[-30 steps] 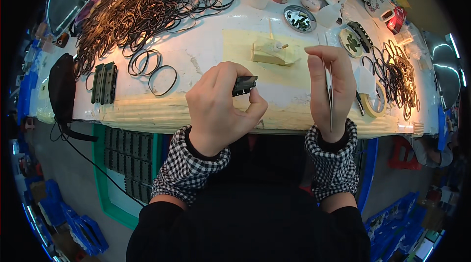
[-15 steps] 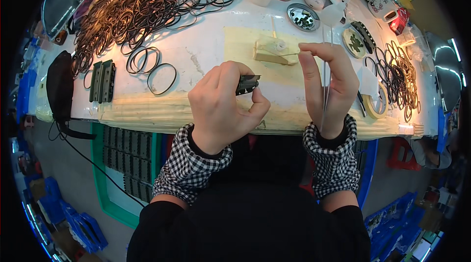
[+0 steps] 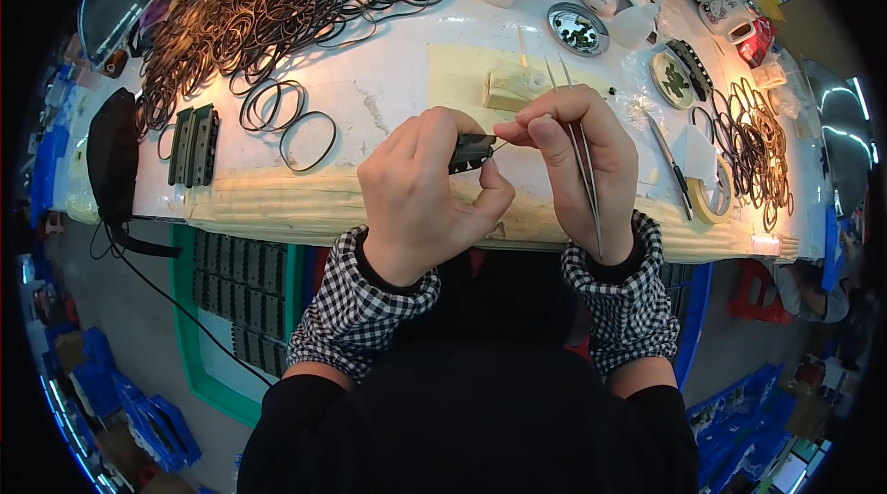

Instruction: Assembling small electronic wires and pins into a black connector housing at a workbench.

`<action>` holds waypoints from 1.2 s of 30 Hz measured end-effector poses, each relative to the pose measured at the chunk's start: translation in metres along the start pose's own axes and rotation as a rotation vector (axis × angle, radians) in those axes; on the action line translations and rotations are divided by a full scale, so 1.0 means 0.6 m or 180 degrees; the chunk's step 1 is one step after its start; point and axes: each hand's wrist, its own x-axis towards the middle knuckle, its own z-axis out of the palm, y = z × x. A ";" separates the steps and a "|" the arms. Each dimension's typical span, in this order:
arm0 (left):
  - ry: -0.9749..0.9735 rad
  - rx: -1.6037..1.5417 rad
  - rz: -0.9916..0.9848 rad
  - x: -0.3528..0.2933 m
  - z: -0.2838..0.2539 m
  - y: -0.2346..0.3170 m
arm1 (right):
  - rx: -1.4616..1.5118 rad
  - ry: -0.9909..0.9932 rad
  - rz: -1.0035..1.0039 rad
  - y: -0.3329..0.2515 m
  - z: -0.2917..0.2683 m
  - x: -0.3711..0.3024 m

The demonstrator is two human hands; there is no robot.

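My left hand point(image 3: 420, 189) grips a short dark ridged part point(image 3: 469, 152) between thumb and fingers, over the table's near side. Close to its right end, my right hand point(image 3: 591, 166) pinches a thin needle-like stick point(image 3: 502, 145) with thumb and forefinger. The stick's tip is at the part's end; whether it touches is too small to tell. Metal tweezers point(image 3: 586, 166) lie through the same right hand, tips pointing away from me. Just beyond the hands sits a yellowish wrapped block point(image 3: 504, 87).
Black rings point(image 3: 249, 23) are heaped at the far left. Two dark green ridged strips point(image 3: 192, 147) lie left. A metal dish point(image 3: 602, 41) holds small dark pieces. A pen-like tool point(image 3: 669, 161) and a tape roll point(image 3: 723, 194) lie right. A green crate point(image 3: 185, 309) stands below the table.
My right hand has moved left and nearer, taking the stick from the yellowish block to the ridged part. The tweezers moved with it. My left hand stays almost in place.
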 end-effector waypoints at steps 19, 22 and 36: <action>0.0060 -0.0073 0.0029 0.001 -0.001 0.001 | -0.1162 0.0939 -0.0738 0.016 -0.035 0.038; 0.0080 -0.0143 -0.0041 0.000 -0.003 0.001 | -0.2041 0.0878 -0.1020 0.019 -0.036 0.049; -0.0450 -0.4114 -0.1940 -0.003 -0.034 0.000 | -0.1771 0.0742 -0.0503 0.007 -0.130 0.061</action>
